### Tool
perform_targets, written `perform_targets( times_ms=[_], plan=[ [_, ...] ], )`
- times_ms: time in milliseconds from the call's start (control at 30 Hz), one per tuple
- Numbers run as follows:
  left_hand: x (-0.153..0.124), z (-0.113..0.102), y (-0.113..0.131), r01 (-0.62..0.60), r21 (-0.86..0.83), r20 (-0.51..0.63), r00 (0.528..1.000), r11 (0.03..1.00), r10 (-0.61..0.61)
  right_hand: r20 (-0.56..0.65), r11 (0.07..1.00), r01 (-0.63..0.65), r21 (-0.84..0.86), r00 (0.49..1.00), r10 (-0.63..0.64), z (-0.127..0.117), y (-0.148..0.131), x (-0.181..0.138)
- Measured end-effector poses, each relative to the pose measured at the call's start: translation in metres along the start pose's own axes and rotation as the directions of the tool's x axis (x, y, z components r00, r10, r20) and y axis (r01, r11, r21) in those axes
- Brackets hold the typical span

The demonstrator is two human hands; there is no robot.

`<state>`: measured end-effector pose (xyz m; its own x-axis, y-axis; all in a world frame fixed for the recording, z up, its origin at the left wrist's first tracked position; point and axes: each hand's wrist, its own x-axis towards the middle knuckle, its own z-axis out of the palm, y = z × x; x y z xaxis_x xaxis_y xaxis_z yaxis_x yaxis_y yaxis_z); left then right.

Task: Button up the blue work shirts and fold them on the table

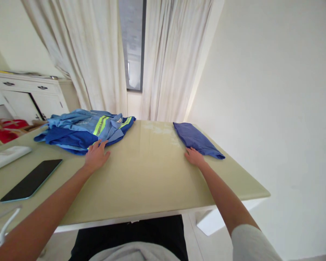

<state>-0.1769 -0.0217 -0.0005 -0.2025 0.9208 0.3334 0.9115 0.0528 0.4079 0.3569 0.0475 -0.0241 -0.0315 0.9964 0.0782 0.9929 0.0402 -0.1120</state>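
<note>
Where sleeves overlap, pile [84, 132] unreadable.

Plenty of open counter [152, 174] here. The widest free lane runs right of the pile of blue work clothes [84, 132], all the way across to the folded blue cloth [197, 139] near the far right edge. Nothing sits in that middle stretch, so a hand slides through easily. Left of the pile it's tighter: a dark phone [32, 179] lies flat in front and to the left of it, with a white flat thing [7, 156] just beyond the phone. Behind the pile, curtains [97, 58] hang close to the counter's back edge, so not much room there.
</note>
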Motion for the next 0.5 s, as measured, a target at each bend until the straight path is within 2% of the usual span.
perform_targets(
  times_ms=[67, 133, 267, 400, 500],
  plan=[
    [0.013, -0.002, -0.004, 0.113, 0.090, -0.049, 0.993, 0.989, -0.109, -0.013, 0.997, -0.076, 0.034, 0.997, 0.076, 0.001, 0.005, 0.011],
    [0.022, -0.002, -0.008, 0.181, 0.142, -0.042, 0.983, 0.973, -0.177, -0.048, 0.991, -0.120, 0.050, 0.991, 0.123, 0.005, 0.006, 0.015],
    [0.039, 0.001, -0.021, 0.160, 0.210, 0.013, 0.986, 0.965, -0.166, -0.154, 0.992, -0.104, 0.068, 0.982, 0.114, 0.016, 0.004, 0.008],
    [0.049, 0.003, -0.027, 0.135, 0.101, 0.007, 0.991, 0.986, -0.136, -0.218, 0.997, -0.027, 0.068, 0.975, 0.042, 0.021, 0.006, 0.004],
    [0.052, 0.001, -0.016, 0.151, 0.011, -0.015, 0.988, 0.988, -0.151, -0.239, 0.999, -0.019, 0.051, 0.971, 0.031, 0.020, 0.006, 0.004]
  ],
)
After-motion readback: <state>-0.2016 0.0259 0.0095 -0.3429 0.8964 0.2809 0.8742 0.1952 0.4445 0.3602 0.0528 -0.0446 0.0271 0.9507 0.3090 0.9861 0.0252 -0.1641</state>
